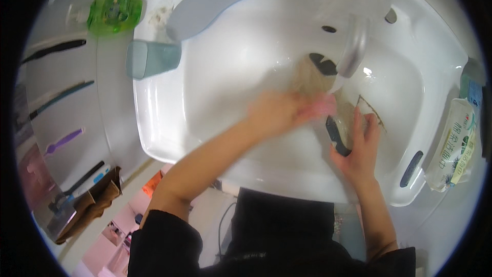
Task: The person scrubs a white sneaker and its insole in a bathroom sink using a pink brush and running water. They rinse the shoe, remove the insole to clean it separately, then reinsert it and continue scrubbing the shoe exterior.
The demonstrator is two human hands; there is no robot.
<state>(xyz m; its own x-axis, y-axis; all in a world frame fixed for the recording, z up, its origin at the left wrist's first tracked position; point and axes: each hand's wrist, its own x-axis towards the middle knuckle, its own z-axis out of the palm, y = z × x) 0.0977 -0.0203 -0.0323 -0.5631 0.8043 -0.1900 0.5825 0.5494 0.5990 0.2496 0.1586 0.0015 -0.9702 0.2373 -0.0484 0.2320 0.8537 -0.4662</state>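
My left hand (271, 113) grips a pink scrubbing item (321, 107), blurred, under the faucet's stream; whether it is a brush or a sponge cannot be told. Thumb and fingers of my right hand (359, 148) spread over a pale object with a black patch (338, 136), possibly a shoe, lying in the white washbasin (230, 138). A brown, dirty line (372, 109) runs along its edge beside my fingertips. Water falls from the silver faucet (353, 52) onto it. Brownish water spreads around the dark drain (321, 64).
A grey insole (223, 2) and a translucent cup (153, 59) rest on the basin's left rim. Further left are a green soap bottle (115, 13) and a purple tool (65, 141). On the right lie a dark comb (411, 169) and a pack of face tissues (451, 146).
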